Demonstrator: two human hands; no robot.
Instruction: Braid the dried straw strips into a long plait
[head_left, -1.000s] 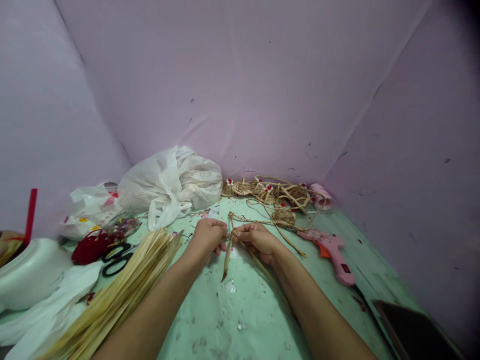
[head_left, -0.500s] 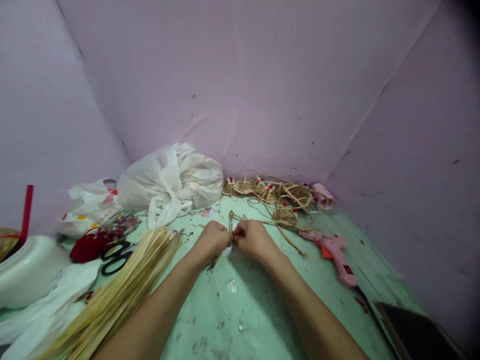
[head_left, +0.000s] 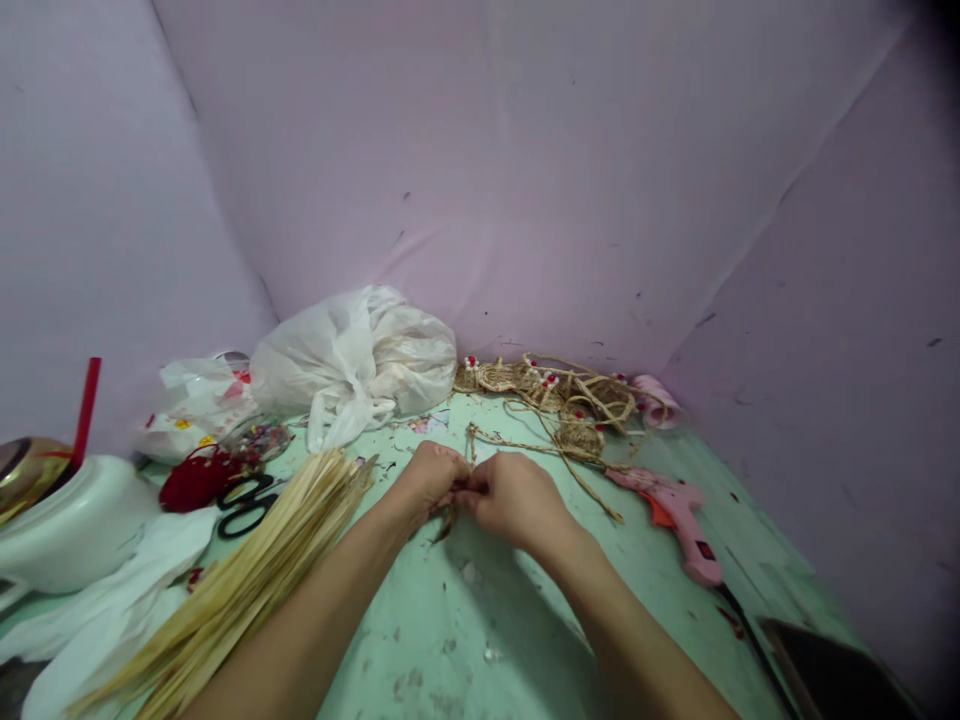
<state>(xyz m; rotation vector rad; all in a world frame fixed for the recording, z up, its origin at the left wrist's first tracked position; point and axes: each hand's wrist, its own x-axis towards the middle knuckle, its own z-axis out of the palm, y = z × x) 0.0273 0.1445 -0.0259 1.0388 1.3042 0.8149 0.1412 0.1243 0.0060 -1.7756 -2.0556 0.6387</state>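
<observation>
Since the earliest frame the hands have drawn together, the right hand (head_left: 516, 498) now overlapping the fingertips of the left hand (head_left: 426, 480) and hiding strands that hung in view before. Between them is the braided fibre cord (head_left: 472, 448), its looped top just beyond the fingers; a loose tip (head_left: 444, 526) pokes out below. Both grips look pinched closed on the cord, though the exact hold is covered. To work the strands neatly, I would pin the crossing with one thumb, pull each strand evenly and keep them flat. Loose fibre strips (head_left: 255, 570) lie left of the left forearm on the green counter (head_left: 420, 640). Beyond them, a clear bag (head_left: 264, 438) shows many-coloured small pieces. The large white plastic bag (head_left: 375, 350) is bunched shut, contents unreadable. At far left, a red stick (head_left: 87, 412) rises behind a white vessel (head_left: 86, 525); whether it stands inside, I cannot tell.
</observation>
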